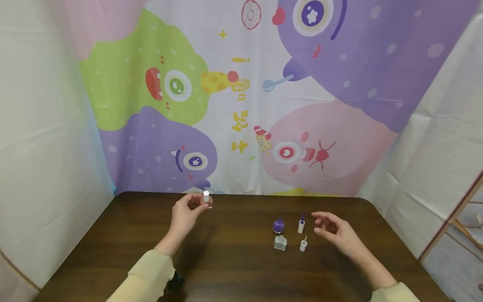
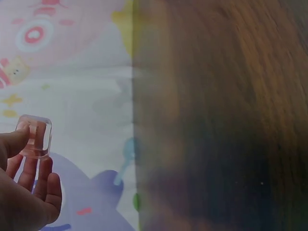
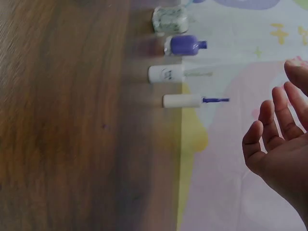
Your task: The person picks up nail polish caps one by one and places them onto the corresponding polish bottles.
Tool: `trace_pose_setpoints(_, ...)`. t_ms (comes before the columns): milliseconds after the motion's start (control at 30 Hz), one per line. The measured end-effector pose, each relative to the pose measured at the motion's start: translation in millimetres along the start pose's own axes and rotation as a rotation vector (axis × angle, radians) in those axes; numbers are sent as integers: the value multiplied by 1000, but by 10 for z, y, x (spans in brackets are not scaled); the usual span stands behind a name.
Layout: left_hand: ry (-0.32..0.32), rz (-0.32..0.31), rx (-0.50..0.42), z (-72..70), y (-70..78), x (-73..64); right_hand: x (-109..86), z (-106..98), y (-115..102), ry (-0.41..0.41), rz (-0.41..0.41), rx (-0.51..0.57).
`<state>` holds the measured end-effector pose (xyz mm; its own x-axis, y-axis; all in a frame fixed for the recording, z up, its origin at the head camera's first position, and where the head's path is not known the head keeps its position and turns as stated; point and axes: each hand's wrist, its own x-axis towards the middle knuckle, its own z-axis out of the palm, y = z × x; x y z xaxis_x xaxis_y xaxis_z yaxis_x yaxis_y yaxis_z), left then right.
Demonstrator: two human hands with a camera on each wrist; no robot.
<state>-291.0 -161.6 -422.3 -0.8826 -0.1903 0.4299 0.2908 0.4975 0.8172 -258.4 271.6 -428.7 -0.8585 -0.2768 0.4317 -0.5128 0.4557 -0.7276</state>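
My left hand (image 1: 184,212) pinches a clear nail polish bottle (image 1: 207,203) with a white cap (image 1: 206,196), held up over the back left of the table. In the left wrist view the clear bottle (image 2: 36,136) sits between thumb and fingers. My right hand (image 1: 337,231), fingers relaxed and holding nothing, hovers to the right of two brush caps. One white cap with a purple brush (image 1: 301,226) stands upright, brush up; nearer stands another white cap with a pale brush (image 1: 303,245). Left of them are an uncapped purple polish bottle (image 1: 278,226) and an uncapped silvery glitter bottle (image 1: 280,243).
The dark wooden table (image 1: 234,256) ends at a printed cloth backdrop (image 1: 234,167). A small black object (image 1: 175,280) lies beside the left sleeve. On the far right is a wooden rack (image 1: 453,218).
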Motion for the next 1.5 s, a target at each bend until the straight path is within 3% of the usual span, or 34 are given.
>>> trace_pose_setpoints(333,-5,-43,26,148,-262,70,-48,43,228,-122,86,-33)
trace_pose_setpoints(600,-61,-94,82,224,-409,90,-37,65,351,-249,154,-13)
trace_pose_setpoints(1167,-71,-138,169,390,-604,67,10,194,554,-379,88,-53)
trace_pose_setpoints(1500,-89,-149,176,415,-627,53,31,237,443,-419,101,-71)
